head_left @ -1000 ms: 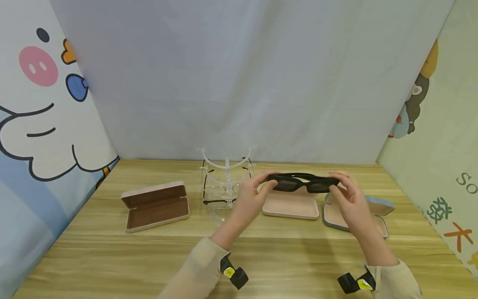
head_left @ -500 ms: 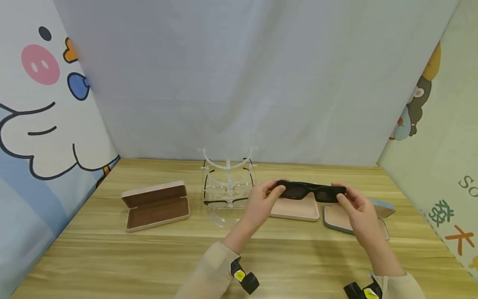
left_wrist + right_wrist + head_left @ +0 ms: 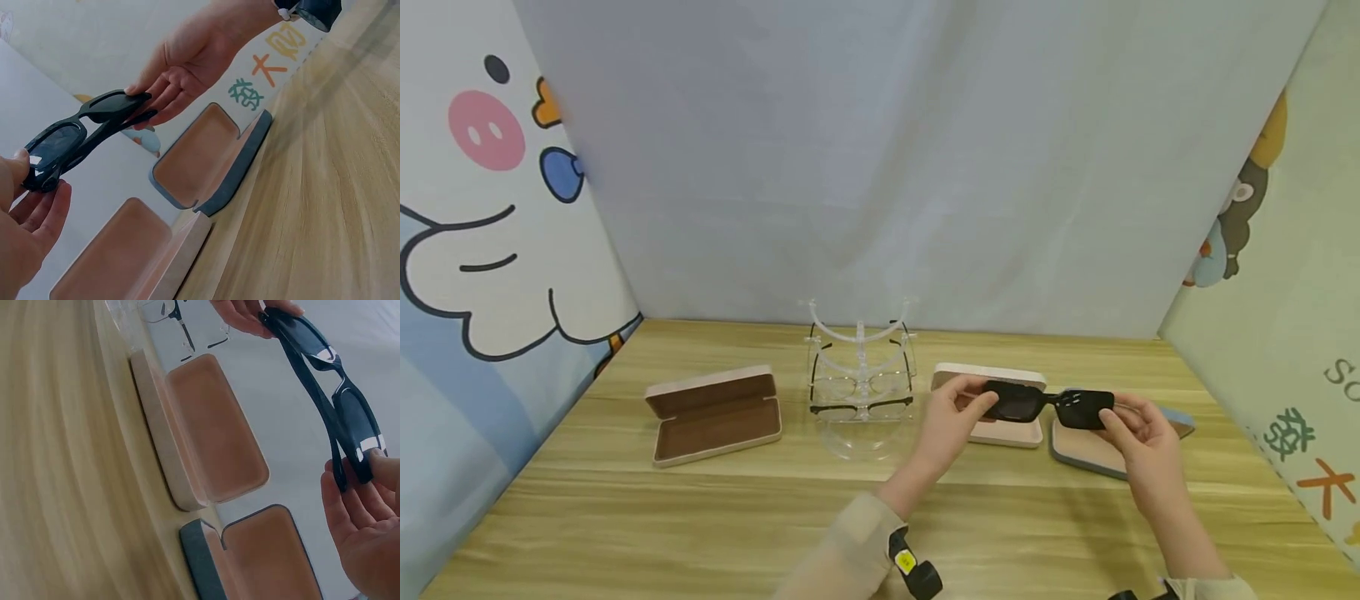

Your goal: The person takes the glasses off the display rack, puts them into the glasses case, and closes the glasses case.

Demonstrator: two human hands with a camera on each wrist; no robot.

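Note:
A pair of black sunglasses (image 3: pixel 1019 402) with dark rectangular lenses is held in the air between both hands, its temples folded behind the front. My left hand (image 3: pixel 951 421) pinches one end between thumb and fingers. At the other end my right hand (image 3: pixel 1142 446) does the same, thumb on the lens side. Below and behind them stand two opened glasses cases: a pale one with pink lining (image 3: pixel 119 250) and a blue-grey one (image 3: pixel 234 169). Both cases look bare inside in the left wrist view.
Left of the hands a clear acrylic display stand (image 3: pixel 861 358) bears wire-framed glasses and dark-rimmed glasses (image 3: pixel 861 410). Farther left lies an opened case with brown lining (image 3: pixel 718 417). A grey cloth (image 3: pixel 880 167) hangs behind the wooden table (image 3: pixel 700 517).
Both hands have carried the sunglasses to the right and down, nearer to me. The front has turned so that the lenses show more fully. The cases and stand have stayed put.

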